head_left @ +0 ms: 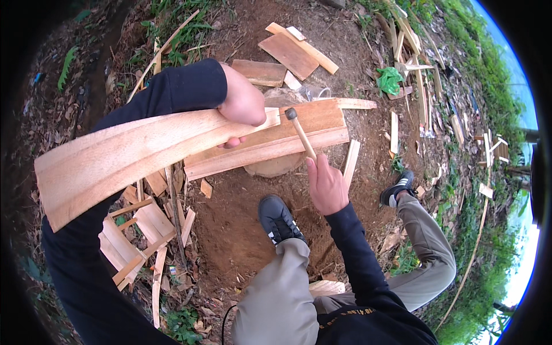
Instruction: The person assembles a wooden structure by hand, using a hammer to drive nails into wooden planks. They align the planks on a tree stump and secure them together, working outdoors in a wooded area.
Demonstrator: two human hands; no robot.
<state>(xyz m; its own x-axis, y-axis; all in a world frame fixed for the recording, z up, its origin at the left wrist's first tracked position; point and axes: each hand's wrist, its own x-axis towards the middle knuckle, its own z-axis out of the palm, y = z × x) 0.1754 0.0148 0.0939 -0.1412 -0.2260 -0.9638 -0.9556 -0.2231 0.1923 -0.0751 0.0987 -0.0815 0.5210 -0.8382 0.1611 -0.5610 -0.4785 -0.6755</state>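
The left hand is clenched over the near end of a long pale plank, pinning it flat, in my judgement to steady it. Just right of that hand lies a reddish board on a stump. The right hand grasps a hammer, head over the board. Beyond both hands, bare soil gives swinging room; offcuts lie farther out.
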